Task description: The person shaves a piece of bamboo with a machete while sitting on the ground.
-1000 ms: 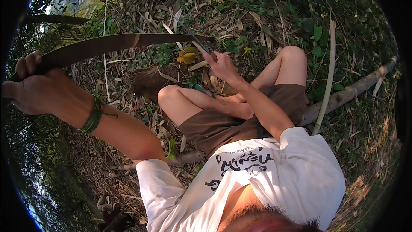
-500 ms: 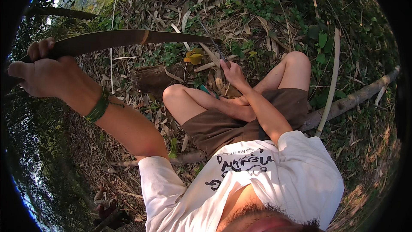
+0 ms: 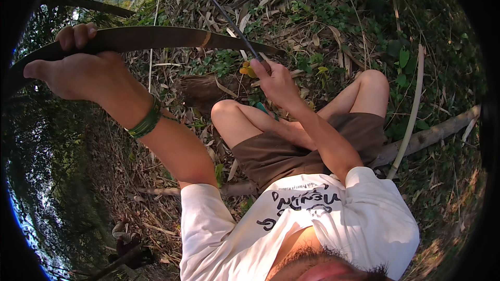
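Note:
My left hand [image 3: 91, 70], with green string bands at its wrist, grips a dark, flat bow stave [image 3: 156, 38]. The stave curves and tapers to a point in front of me, with a pale brown band across it. Its other end runs past the hand toward the left rim. My right hand [image 3: 278, 84] is closed on the brown handle of a long, narrow knife [image 3: 234, 27]. The blade slants up and to the left, crossing in front of the stave's tapered part; whether they touch, I cannot tell.
I sit cross-legged on dry leaves and green plants. A log piece [image 3: 202, 91] lies ahead of my knees. A thick branch [image 3: 437, 134] and a pale bent strip [image 3: 414, 109] lie at right. A dark item [image 3: 130, 247] sits at lower left.
My right hand has moved up and slightly left, and the knife now reaches farther past the stave. Still gripped in my left hand, the stave appears farther right as the whole view has shifted.

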Motion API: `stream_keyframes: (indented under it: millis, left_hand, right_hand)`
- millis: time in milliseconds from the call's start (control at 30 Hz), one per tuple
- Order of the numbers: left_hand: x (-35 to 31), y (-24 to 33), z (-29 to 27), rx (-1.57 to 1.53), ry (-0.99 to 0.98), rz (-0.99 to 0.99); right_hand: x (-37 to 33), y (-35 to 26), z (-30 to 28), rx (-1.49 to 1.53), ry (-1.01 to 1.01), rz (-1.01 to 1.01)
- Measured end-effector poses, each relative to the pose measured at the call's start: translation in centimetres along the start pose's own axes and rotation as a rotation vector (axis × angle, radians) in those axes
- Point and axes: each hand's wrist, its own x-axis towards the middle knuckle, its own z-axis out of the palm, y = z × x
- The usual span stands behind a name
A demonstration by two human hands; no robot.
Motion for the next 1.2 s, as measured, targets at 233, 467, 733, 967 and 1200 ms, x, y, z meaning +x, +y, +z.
stream_keyframes:
  millis: [233, 467, 733, 967, 1200]
  left_hand:
    - [-1.5, 1.4, 0.7, 0.002, -0.014, -0.009]
    - [-0.5, 1.3, -1.9, 0.019, 0.012, 0.002]
    - [-1.4, 1.4, 0.5, 0.055, -0.047, 0.077]
    - [-0.6, 0.9, 0.9, 0.038, -0.038, 0.03]
    - [0.5, -0.4, -2.2, -0.008, -0.103, -0.003]
  right_hand:
    - [-3.7, -10.6, 0.2, 0.005, -0.103, -0.261]
    - [0.3, 8.4, -2.6, -0.212, 0.045, 0.294]
    - [0.9, 9.6, -3.5, -0.196, -0.004, 0.422]
    - [1.6, 17.5, -3.7, -0.327, 0.264, -0.024]
    - [3.0, 19.8, -8.8, -0.345, -0.012, 0.654]
